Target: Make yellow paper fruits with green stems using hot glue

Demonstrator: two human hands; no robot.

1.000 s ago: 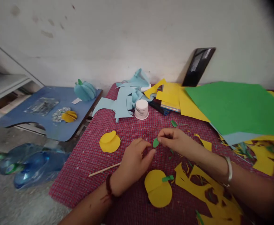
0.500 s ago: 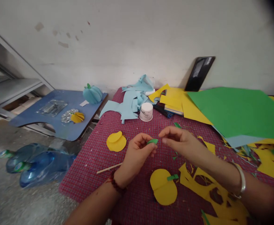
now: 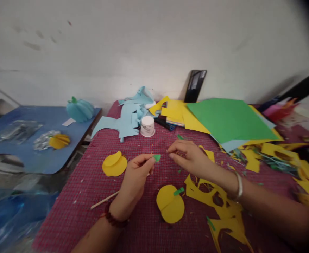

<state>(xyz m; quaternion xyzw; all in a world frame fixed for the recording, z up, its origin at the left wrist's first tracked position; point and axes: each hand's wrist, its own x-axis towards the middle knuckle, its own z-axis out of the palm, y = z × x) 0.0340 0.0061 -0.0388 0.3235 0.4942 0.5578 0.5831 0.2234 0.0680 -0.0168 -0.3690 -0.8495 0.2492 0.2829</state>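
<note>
The single head view looks forward and down across the worktop (image 3: 70, 219) from its near side, close above the left hand (image 3: 133, 179) and right hand (image 3: 195, 160), facing the wall (image 3: 112, 45).

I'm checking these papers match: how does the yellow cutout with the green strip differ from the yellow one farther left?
The near cutout carries a green strip; the left cutout shows none. The near one looks flat with a straight line across; the left one shows a curved, raised layer. Both are yellow, rounded, and lie on the red cloth.
</note>
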